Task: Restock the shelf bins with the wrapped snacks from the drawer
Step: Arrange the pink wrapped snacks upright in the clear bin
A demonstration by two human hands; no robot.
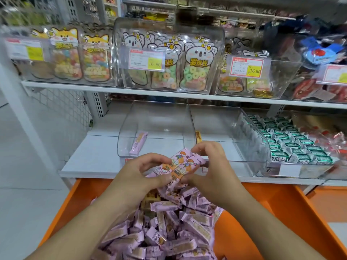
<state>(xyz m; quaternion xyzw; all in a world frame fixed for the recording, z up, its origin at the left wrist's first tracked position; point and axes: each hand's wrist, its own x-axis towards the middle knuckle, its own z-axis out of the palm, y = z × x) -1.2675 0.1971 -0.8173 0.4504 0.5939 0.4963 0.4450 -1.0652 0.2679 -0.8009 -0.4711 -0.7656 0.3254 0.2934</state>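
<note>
Head view: both hands' grip pinching, seemingly, two pink snack bars (181, 164) above drawer (281, 209).

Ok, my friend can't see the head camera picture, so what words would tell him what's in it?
Two hands, left and right, hold a few pink wrapped snacks together above an orange drawer piled with more of them. Just behind is a nearly empty clear bin on a white shelf; bags of colourful sweets sit on the shelf above.
</note>
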